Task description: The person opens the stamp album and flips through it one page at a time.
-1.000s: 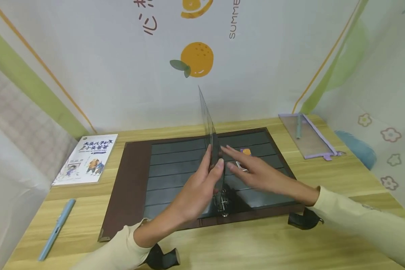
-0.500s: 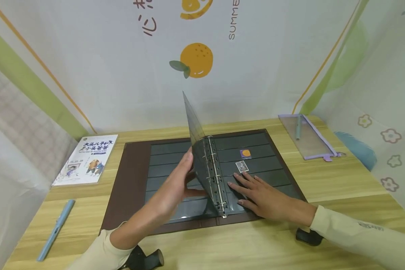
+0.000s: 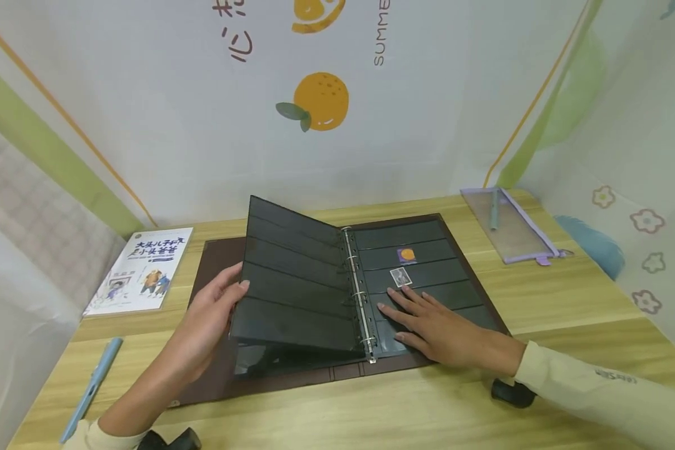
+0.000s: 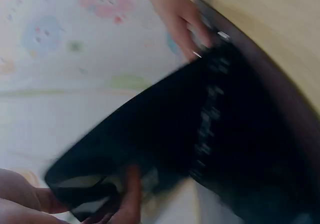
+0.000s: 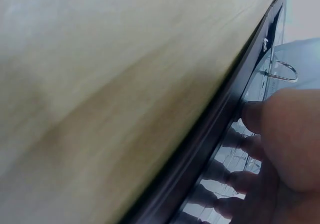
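A ring-bound stamp album (image 3: 219,381) with a dark brown cover lies spread on the table. My left hand (image 3: 210,312) pinches the outer edge of a raised black album page (image 3: 298,281), thumb on its face; the page slants over the left side. My right hand (image 3: 441,325) lies with fingers spread on the right-hand page (image 3: 405,234). Just beyond its fingertips is a small grey-and-white stamp (image 3: 401,277), and above that a purple stamp with an orange disc (image 3: 407,255). Metal rings (image 3: 360,294) run down the spine. In the left wrist view the page (image 4: 140,129) is blurred.
A white illustrated booklet (image 3: 140,272) lies at the back left, with a blue pen (image 3: 92,387) in front of it. At the back right is a mesh zip pouch (image 3: 512,231) holding a pale green pen (image 3: 494,209). A printed curtain (image 3: 202,125) hangs behind the table.
The raised page has swung from near upright over to the left with my left hand. My right hand has come off the page and down onto the right-hand page, uncovering the two stamps.
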`<control>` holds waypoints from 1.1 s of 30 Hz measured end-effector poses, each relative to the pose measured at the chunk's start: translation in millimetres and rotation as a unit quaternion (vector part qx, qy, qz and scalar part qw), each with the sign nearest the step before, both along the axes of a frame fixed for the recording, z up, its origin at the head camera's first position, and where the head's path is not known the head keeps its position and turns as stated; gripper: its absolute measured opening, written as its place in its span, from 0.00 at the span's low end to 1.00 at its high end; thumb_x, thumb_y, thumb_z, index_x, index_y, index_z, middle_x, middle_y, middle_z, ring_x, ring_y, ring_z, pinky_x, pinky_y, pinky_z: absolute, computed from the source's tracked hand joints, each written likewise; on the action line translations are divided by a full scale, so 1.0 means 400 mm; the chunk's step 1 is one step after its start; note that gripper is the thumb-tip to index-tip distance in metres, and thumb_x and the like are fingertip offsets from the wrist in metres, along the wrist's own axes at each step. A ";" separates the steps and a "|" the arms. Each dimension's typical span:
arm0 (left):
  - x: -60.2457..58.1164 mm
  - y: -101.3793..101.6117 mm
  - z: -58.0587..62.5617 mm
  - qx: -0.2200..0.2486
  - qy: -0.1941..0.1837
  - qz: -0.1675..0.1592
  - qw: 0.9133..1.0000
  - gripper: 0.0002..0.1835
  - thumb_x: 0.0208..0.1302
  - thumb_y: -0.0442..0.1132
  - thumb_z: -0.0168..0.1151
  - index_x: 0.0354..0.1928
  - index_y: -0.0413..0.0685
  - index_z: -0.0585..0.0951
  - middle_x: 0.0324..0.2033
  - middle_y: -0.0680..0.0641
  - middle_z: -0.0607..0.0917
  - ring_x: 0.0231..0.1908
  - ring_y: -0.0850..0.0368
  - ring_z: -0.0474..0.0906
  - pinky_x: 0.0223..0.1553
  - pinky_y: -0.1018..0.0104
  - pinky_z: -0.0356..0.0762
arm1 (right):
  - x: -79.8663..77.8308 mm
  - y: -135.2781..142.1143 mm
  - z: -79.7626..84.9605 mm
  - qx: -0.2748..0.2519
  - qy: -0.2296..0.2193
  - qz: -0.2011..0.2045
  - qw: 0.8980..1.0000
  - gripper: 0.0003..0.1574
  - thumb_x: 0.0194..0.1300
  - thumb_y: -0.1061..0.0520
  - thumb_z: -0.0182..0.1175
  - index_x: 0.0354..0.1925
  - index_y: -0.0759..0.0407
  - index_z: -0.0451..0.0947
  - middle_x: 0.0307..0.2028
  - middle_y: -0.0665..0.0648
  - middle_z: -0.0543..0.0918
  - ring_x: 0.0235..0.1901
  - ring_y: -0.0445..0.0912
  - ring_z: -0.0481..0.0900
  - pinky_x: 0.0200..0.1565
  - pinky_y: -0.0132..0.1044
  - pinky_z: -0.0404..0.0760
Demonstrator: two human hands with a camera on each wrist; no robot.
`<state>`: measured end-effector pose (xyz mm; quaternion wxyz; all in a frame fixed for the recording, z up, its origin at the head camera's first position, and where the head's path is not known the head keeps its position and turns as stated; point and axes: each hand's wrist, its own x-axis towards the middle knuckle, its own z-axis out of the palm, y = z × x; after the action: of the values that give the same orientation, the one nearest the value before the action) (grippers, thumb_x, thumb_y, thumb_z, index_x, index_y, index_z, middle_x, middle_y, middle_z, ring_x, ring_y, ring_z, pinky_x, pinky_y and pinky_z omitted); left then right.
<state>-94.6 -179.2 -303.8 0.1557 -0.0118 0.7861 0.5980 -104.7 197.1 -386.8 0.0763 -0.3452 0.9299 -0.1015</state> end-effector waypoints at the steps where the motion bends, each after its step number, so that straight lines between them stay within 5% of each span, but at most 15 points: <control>1: -0.003 -0.013 -0.011 -0.024 0.000 0.004 1.000 0.34 0.82 0.50 0.42 0.81 0.51 0.47 0.72 0.37 0.68 0.70 0.46 0.67 0.71 0.47 0.66 | 0.000 0.000 -0.001 0.000 0.000 0.001 1.000 0.35 0.79 0.47 0.50 0.78 0.53 0.58 0.79 0.65 0.53 0.78 0.67 0.50 0.69 0.71 0.59; 3: -0.012 -0.034 -0.036 -0.075 0.003 0.011 0.997 0.34 0.81 0.47 0.46 0.80 0.44 0.50 0.69 0.35 0.72 0.67 0.45 0.70 0.70 0.42 0.67 | 0.000 0.001 -0.004 0.000 0.005 0.002 1.000 0.35 0.79 0.47 0.51 0.78 0.53 0.58 0.79 0.65 0.54 0.77 0.68 0.51 0.69 0.71 0.60; 6: -0.031 -0.060 -0.081 -0.145 0.013 0.019 0.989 0.34 0.77 0.44 0.54 0.77 0.37 0.57 0.53 0.35 0.83 0.46 0.50 0.79 0.51 0.54 0.78 | -0.001 0.000 -0.004 -0.001 0.011 0.002 1.000 0.35 0.79 0.48 0.51 0.78 0.53 0.58 0.79 0.65 0.54 0.77 0.68 0.51 0.68 0.71 0.61; 9: -0.045 -0.078 -0.125 -0.205 0.039 0.005 0.978 0.33 0.73 0.41 0.59 0.73 0.32 0.63 0.38 0.42 0.84 0.29 0.57 0.74 0.33 0.64 0.73 | 0.001 -0.001 -0.001 -0.004 0.012 0.002 1.000 0.35 0.79 0.48 0.50 0.78 0.53 0.58 0.79 0.66 0.54 0.77 0.68 0.52 0.68 0.72 0.61; 13: -0.045 -0.079 -0.165 -0.295 0.087 -0.030 0.951 0.32 0.69 0.40 0.64 0.68 0.26 0.69 0.35 0.43 0.85 0.26 0.58 0.76 0.28 0.65 0.72 | 0.006 -0.004 0.003 -0.004 0.009 0.001 1.000 0.34 0.80 0.48 0.49 0.78 0.53 0.59 0.78 0.66 0.55 0.76 0.69 0.53 0.68 0.72 0.61; 20: -0.024 -0.030 -0.190 -0.437 0.156 -0.054 0.884 0.35 0.66 0.45 0.68 0.62 0.19 0.73 0.46 0.27 0.79 0.29 0.50 0.79 0.25 0.60 0.76 | 0.010 -0.005 0.004 -0.002 0.004 -0.003 1.000 0.34 0.80 0.48 0.48 0.78 0.52 0.58 0.79 0.66 0.54 0.77 0.69 0.52 0.68 0.72 0.60; 24: 0.003 0.002 -0.207 -0.510 0.254 -0.054 0.820 0.34 0.65 0.48 0.70 0.58 0.19 0.77 0.46 0.25 0.76 0.31 0.44 0.77 0.20 0.61 0.75 | 0.013 -0.004 0.003 0.000 0.004 -0.005 1.000 0.34 0.80 0.48 0.49 0.78 0.53 0.58 0.79 0.66 0.54 0.77 0.69 0.52 0.68 0.72 0.60; 26: 0.013 0.022 -0.215 -0.536 0.307 -0.055 0.784 0.33 0.64 0.50 0.70 0.57 0.24 0.80 0.48 0.26 0.78 0.41 0.39 0.78 0.28 0.56 0.79 | 0.012 -0.004 0.001 -0.001 0.002 -0.007 1.000 0.34 0.80 0.48 0.49 0.78 0.52 0.57 0.79 0.66 0.54 0.77 0.68 0.51 0.69 0.72 0.59; 27: 0.015 0.033 -0.218 -0.540 0.322 -0.061 0.776 0.33 0.65 0.51 0.69 0.58 0.27 0.80 0.52 0.26 0.78 0.46 0.35 0.77 0.34 0.52 0.80 | 0.012 -0.004 0.001 -0.004 0.000 -0.009 1.000 0.35 0.80 0.48 0.49 0.79 0.52 0.57 0.79 0.65 0.53 0.77 0.68 0.51 0.69 0.71 0.59; 29: 0.016 0.054 -0.221 -0.526 0.327 -0.091 0.779 0.34 0.67 0.54 0.66 0.65 0.36 0.77 0.63 0.28 0.74 0.62 0.30 0.72 0.49 0.41 0.77 | 0.010 -0.003 -0.001 -0.017 -0.004 -0.013 1.000 0.35 0.80 0.48 0.50 0.79 0.51 0.57 0.79 0.64 0.53 0.78 0.68 0.50 0.70 0.72 0.58; 33: 0.004 0.089 -0.221 -0.462 0.274 -0.184 0.823 0.38 0.73 0.61 0.54 0.78 0.55 0.61 0.79 0.35 0.53 0.79 0.32 0.43 0.68 0.25 0.53 | 0.002 0.004 -0.003 -0.058 -0.006 -0.033 0.998 0.37 0.78 0.47 0.52 0.79 0.48 0.57 0.80 0.63 0.53 0.78 0.66 0.48 0.71 0.72 0.53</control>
<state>-93.0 -143.7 -392.3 0.0179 0.2270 0.9682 0.1035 -103.9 198.6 -388.2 0.0579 -0.3172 0.9331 -0.1595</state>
